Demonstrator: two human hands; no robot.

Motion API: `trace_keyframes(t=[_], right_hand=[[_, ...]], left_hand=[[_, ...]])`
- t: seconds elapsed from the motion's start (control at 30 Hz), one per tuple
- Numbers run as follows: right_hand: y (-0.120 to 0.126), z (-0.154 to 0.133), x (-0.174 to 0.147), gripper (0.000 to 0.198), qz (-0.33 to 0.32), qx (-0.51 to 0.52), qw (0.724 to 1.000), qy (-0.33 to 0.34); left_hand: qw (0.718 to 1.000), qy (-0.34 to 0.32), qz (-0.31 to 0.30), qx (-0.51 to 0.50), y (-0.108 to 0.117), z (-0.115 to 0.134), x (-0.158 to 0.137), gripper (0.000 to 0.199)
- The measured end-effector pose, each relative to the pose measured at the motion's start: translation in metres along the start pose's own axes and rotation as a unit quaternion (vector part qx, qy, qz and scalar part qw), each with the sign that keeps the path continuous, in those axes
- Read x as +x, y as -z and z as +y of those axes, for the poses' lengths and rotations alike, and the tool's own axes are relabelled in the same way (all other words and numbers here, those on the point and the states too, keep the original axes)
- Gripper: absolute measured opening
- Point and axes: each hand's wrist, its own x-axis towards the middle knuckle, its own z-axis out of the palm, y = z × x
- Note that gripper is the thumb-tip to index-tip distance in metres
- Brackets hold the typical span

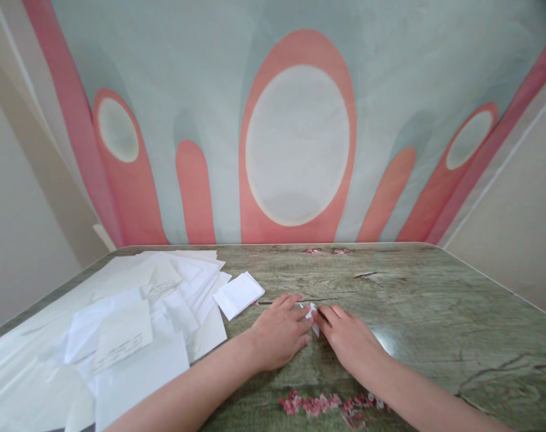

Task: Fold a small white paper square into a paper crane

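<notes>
A small folded piece of white paper (312, 313) lies on the table between my two hands, mostly covered by fingers. My left hand (284, 330) holds its left side down with the fingertips, palm low over the wood. From the other side, my right hand (345, 331) grips the paper with its bent fingers. The exact finger contact is partly hidden. Just beyond my left wrist sits a small stack of white paper (239, 295), cut to rectangles.
A large heap of loose white sheets (140, 378) spreads over the left of the table, some with printed lines. The wood-patterned tabletop (435, 312) shows printed pink flowers. A pink and grey-green patterned backdrop (297, 144) stands behind its far edge.
</notes>
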Motion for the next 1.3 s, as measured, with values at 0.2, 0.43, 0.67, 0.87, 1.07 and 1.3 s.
trace_keyframes(t=[0.2,0.43,0.67,0.87,1.07,1.3], right_hand=[[0.002,-0.001,0.002,0.030,-0.014,-0.015,1.000,-0.001],[0.000,0.000,0.001,0.033,-0.008,-0.009,1.000,0.004],[0.008,0.005,0.000,0.034,-0.010,0.080,0.997,-0.017],[0.000,0.011,0.000,0.034,0.080,0.290,0.947,-0.116],[-0.004,0.010,0.002,0.020,0.084,0.394,0.899,-0.170],[-0.011,0.017,0.003,0.018,0.035,0.494,0.844,-0.205]], left_hand=[[0.999,0.050,0.010,0.001,0.005,0.008,-0.003,0.036],[0.999,0.048,0.026,-0.001,0.002,0.009,-0.003,0.037],[0.999,0.039,0.028,-0.013,-0.002,0.010,-0.001,0.041],[0.999,0.038,0.002,-0.028,-0.004,0.010,0.002,0.033],[0.998,0.050,0.023,-0.038,-0.013,0.010,0.004,0.028],[0.994,0.065,0.044,-0.074,-0.017,0.013,0.005,0.025]])
